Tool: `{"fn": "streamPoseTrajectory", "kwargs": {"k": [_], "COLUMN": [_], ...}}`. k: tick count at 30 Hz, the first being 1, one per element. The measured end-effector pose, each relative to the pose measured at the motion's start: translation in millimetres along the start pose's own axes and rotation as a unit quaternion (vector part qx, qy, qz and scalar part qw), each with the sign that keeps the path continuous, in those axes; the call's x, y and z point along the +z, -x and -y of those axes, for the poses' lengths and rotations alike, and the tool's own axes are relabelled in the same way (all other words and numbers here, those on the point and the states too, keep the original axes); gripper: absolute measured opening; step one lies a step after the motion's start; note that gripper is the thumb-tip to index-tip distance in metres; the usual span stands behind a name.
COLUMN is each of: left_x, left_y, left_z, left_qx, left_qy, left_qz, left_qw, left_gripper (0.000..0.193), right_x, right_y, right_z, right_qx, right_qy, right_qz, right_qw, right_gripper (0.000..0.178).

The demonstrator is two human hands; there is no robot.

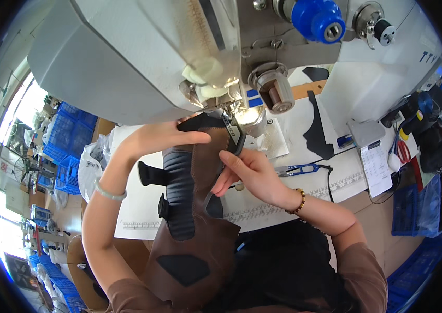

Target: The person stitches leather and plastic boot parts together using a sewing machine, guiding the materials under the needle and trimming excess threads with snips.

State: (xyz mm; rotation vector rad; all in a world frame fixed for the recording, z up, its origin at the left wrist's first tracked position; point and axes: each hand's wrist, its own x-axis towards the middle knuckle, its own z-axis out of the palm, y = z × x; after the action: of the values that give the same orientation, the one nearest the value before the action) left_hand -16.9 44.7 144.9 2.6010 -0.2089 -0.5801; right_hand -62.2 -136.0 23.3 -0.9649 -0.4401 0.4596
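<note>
A brown and black leather piece point(208, 151), which looks like a boot upper, runs from under the sewing machine point(137, 57) down onto my lap. It has a ribbed black panel point(180, 180) and black buckles along its left side. My left hand point(153, 140) holds its upper left part, the thumb stretched over the brown leather and the fingertips hidden behind the piece and the machine head. My right hand point(255, 175) pinches the right edge between thumb and fingers, beside a narrow black strip point(240, 141). The lit presser foot area point(230, 110) is just above, partly covered by the machine.
Blue-handled thread snips point(302, 169) lie right of my right hand, near a ruler strip point(283, 205) along the table's front. Farther right are a black cut piece point(317, 130), a paper slip point(376, 169) and red-handled scissors point(403, 151). Blue crates point(69, 133) stand at the left.
</note>
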Motion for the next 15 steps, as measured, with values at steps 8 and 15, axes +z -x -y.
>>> {"fn": "streamPoseTrajectory", "kwargs": {"k": [8,15], "left_x": [7.4,3.8], "left_y": [-33.0,-33.3], "left_z": [14.0,16.1], "left_qx": [0.024,-0.023], "left_qy": [0.216,0.278], "left_qz": [0.060,0.054], "left_qw": [0.974,0.959], "left_gripper": [0.072,0.059], "right_x": [-3.2,1.2], "right_y": [-5.5,-12.1], "right_z": [-12.2,-16.4], "right_qx": [-0.026,-0.043], "right_qy": [0.008,0.000], "right_qz": [-0.001,-0.022], "right_qw": [1.000,0.999], "right_gripper": [0.034,0.033]}}
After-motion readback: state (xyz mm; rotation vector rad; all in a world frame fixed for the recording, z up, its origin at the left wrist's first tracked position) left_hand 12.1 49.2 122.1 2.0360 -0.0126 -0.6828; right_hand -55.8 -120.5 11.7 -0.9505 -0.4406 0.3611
